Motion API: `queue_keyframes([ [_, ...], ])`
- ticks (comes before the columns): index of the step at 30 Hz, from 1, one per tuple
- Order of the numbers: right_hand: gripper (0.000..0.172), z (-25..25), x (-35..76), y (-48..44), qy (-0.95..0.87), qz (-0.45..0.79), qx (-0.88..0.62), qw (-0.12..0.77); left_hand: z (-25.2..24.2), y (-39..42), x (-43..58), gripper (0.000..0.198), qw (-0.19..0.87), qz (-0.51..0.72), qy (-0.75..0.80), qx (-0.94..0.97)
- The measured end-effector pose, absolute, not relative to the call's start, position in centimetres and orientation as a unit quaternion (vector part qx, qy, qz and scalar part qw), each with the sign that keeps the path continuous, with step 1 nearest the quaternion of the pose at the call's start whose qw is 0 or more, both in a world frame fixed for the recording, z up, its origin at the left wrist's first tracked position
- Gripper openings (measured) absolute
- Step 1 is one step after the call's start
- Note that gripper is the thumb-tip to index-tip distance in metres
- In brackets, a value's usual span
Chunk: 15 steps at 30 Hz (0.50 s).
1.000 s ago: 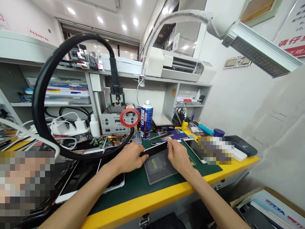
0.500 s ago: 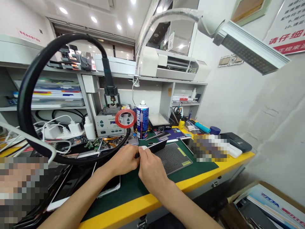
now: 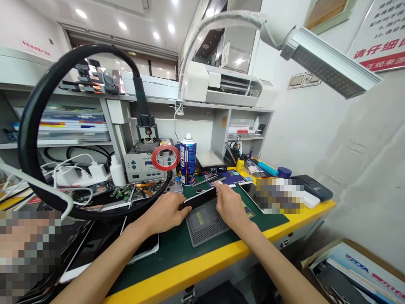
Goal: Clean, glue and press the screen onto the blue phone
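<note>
My left hand (image 3: 169, 212) is closed on the left end of a thin black phone (image 3: 201, 197), thumb in front. The phone is held on its long edge above a grey perforated mat (image 3: 205, 226), dark face towards me. At the phone's right end, my right hand (image 3: 230, 204) has its fingers pinched together by the upper corner. A whitish bit shows at those fingertips, too small to name. A yellow-printed rectangle is visible on the mat below the phone.
Behind the hands stand a blue spray can (image 3: 188, 160) and a red tape roll (image 3: 165, 157). A thick black hose (image 3: 23, 126) loops at left. Tablets (image 3: 95, 240) lie beside my left forearm; a white-framed phone (image 3: 251, 195) lies at right. The yellow table edge (image 3: 196, 274) runs in front.
My right hand has moved right along the phone, from beside my left hand to the far end. More of the phone and mat is uncovered. My left hand stays at the left end.
</note>
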State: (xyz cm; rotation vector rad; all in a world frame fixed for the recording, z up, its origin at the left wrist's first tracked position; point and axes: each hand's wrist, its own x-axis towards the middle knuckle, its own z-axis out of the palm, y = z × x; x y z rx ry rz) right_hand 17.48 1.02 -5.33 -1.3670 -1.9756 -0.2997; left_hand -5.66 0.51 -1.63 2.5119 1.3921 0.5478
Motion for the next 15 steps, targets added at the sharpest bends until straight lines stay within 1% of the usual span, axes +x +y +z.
queue_keyframes([
  [7,0.036,-5.4,18.2,1.3,-0.744,-0.119,-0.548,0.363,-1.4,0.2,-5.6,0.038,0.107,0.181,0.474,0.855],
  [15,0.039,-5.0,14.3,-1.2,-0.793,-0.106,-0.502,0.329,-1.5,0.3,-5.5,0.035,0.103,0.186,0.469,0.857],
])
